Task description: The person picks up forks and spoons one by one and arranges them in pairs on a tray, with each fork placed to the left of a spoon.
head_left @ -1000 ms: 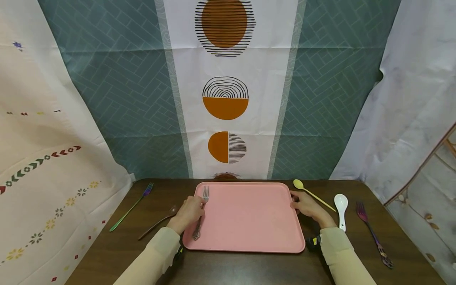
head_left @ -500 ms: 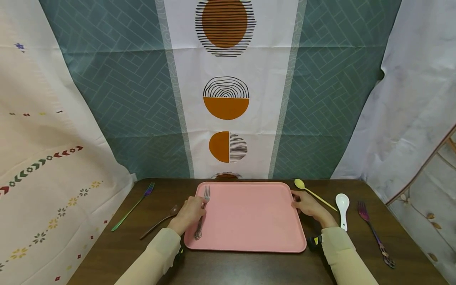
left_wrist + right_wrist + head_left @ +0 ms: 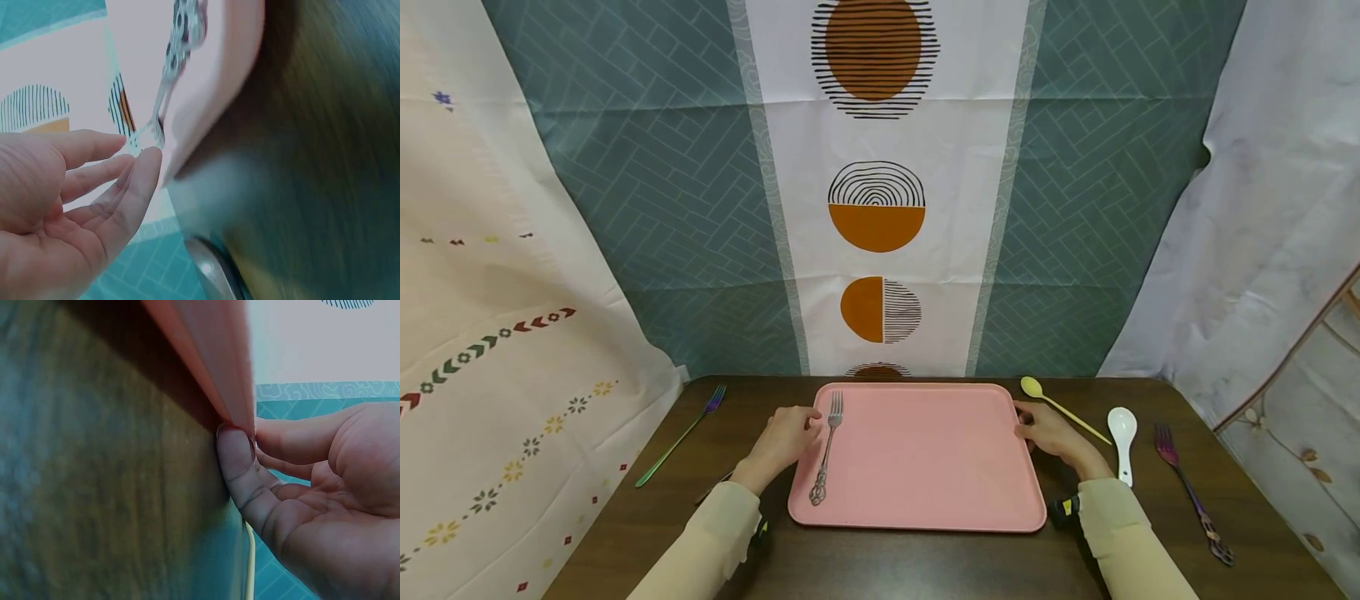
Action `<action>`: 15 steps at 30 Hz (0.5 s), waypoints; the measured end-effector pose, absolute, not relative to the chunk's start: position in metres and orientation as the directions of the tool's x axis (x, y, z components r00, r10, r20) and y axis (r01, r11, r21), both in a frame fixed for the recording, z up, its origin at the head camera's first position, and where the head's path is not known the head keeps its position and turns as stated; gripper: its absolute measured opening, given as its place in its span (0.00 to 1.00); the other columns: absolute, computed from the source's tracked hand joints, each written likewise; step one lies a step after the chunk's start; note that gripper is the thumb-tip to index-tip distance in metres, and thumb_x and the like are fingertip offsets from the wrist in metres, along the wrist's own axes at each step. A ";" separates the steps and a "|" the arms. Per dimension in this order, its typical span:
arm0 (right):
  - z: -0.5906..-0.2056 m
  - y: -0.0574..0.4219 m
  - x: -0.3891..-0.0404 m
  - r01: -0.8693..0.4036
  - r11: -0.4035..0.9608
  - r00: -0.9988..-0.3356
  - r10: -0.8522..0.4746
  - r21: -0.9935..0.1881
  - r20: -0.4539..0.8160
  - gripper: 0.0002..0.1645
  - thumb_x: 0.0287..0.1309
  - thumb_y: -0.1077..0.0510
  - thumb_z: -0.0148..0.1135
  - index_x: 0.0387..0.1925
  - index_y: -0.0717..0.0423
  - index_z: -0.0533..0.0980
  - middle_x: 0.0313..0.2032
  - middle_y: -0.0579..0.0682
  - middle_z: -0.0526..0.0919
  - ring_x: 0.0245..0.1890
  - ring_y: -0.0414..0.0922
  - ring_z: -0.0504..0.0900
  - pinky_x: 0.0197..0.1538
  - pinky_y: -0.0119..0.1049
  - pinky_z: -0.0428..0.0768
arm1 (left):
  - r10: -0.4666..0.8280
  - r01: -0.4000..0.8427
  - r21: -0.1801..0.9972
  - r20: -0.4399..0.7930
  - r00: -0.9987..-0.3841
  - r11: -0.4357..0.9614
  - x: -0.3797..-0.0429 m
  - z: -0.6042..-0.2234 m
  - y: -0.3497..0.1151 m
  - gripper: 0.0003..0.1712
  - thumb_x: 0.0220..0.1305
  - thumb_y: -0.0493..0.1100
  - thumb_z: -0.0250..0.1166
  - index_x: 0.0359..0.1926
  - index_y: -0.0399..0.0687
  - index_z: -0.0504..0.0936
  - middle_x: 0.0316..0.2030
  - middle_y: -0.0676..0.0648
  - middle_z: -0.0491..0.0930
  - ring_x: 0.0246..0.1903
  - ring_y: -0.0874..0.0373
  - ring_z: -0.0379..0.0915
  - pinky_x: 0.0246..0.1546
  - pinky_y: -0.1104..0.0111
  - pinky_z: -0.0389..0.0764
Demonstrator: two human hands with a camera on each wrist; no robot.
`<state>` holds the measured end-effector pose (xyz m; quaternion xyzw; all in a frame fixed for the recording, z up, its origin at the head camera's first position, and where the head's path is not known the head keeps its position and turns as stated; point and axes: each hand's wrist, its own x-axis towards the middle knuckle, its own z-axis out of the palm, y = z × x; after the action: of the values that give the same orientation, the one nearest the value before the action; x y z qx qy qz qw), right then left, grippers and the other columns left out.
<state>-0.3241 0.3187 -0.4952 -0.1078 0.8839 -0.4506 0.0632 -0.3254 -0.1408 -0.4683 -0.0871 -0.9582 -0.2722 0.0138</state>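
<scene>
A pink tray [image 3: 932, 467] lies on the table. Near its left side rests a silver fork [image 3: 827, 458], tines pointing away and ornate handle toward me. My left hand [image 3: 781, 442] is over the tray's left edge beside the fork. In the left wrist view, thumb and fingers [image 3: 140, 187] are loosely bent with nothing between them; the fork's ornate handle [image 3: 182, 37] shows beyond. My right hand [image 3: 1051, 432] pinches the tray's right rim. The right wrist view shows thumb and fingers on either side of the pink rim [image 3: 215, 356].
A brown spoon [image 3: 709, 488], mostly hidden by my left arm, and a green-purple fork [image 3: 683, 435] lie left. A yellow spoon [image 3: 1066, 410], white soup spoon [image 3: 1122, 442] and purple fork [image 3: 1191, 492] lie right. A patterned curtain [image 3: 880, 208] hangs behind the table [image 3: 910, 567].
My left hand has let go of the silver fork and moved left, leaving it on the tray. It covers most of the brown spoon now. The right hand stays on the rim.
</scene>
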 end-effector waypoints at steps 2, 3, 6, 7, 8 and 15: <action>-0.495 0.319 -0.324 -0.127 0.575 -0.970 -0.244 -0.808 -0.022 0.35 0.64 0.73 0.55 0.71 0.81 0.61 0.33 0.56 0.75 0.27 0.47 0.79 0.30 0.38 0.84 | 0.158 0.182 0.501 0.090 -0.983 0.846 -0.326 -0.467 -0.149 0.15 0.71 0.38 0.66 0.54 0.37 0.87 0.50 0.36 0.86 0.39 0.49 0.84 0.37 0.57 0.87; -0.495 0.319 -0.324 -0.128 0.579 -0.969 -0.245 -0.805 -0.022 0.35 0.64 0.73 0.55 0.71 0.81 0.61 0.33 0.56 0.75 0.27 0.47 0.79 0.31 0.38 0.84 | 0.159 0.184 0.494 0.094 -0.983 0.849 -0.326 -0.466 -0.153 0.14 0.71 0.38 0.66 0.54 0.37 0.87 0.50 0.36 0.86 0.39 0.49 0.83 0.39 0.56 0.87; -0.494 0.318 -0.324 -0.119 0.585 -0.971 -0.239 -0.802 -0.029 0.35 0.64 0.73 0.55 0.71 0.80 0.61 0.33 0.56 0.75 0.27 0.47 0.79 0.31 0.39 0.85 | 0.165 0.197 0.461 0.110 -0.980 0.865 -0.325 -0.462 -0.165 0.14 0.71 0.38 0.65 0.54 0.39 0.88 0.51 0.37 0.86 0.38 0.48 0.82 0.39 0.53 0.84; -0.494 0.318 -0.323 -0.124 0.585 -0.970 -0.242 -0.801 -0.027 0.35 0.64 0.73 0.55 0.71 0.80 0.61 0.33 0.56 0.75 0.27 0.47 0.79 0.31 0.39 0.84 | 0.167 0.199 0.456 0.111 -0.980 0.867 -0.325 -0.460 -0.169 0.14 0.71 0.38 0.65 0.54 0.39 0.88 0.51 0.37 0.86 0.38 0.48 0.82 0.39 0.52 0.84; -0.493 0.318 -0.323 -0.128 0.583 -0.969 -0.247 -0.803 -0.025 0.35 0.64 0.73 0.56 0.71 0.80 0.61 0.33 0.56 0.75 0.27 0.47 0.79 0.31 0.39 0.85 | 0.169 0.203 0.451 0.115 -0.979 0.869 -0.324 -0.459 -0.173 0.14 0.71 0.38 0.65 0.54 0.40 0.88 0.51 0.37 0.86 0.38 0.47 0.82 0.39 0.51 0.83; -0.494 0.319 -0.323 -0.122 0.581 -0.969 -0.246 -0.805 -0.031 0.36 0.64 0.73 0.55 0.72 0.80 0.59 0.34 0.56 0.75 0.28 0.47 0.80 0.31 0.40 0.85 | 0.175 0.212 0.430 0.124 -0.977 0.878 -0.325 -0.458 -0.186 0.14 0.72 0.38 0.64 0.54 0.41 0.87 0.54 0.36 0.85 0.48 0.38 0.83 0.47 0.43 0.83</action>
<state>-0.3232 0.3194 -0.4939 -0.1037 0.8863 -0.4460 0.0698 -0.3251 -0.1864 -0.4576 -0.0997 -0.9681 -0.2262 0.0408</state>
